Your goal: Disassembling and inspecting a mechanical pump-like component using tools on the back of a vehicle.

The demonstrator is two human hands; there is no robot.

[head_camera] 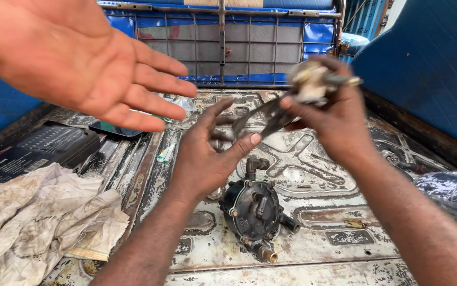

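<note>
Daylight. Worn, rusted metal floor (313,159) with peeling white paint. Blue panel walls (430,63) on both sides; a metal grille (223,42) closed off the far end.

A flat black box (32,151) with red-and-white labels lies far left.

head-worn view, looking down and forward, close over truck bed (313,222)
</note>
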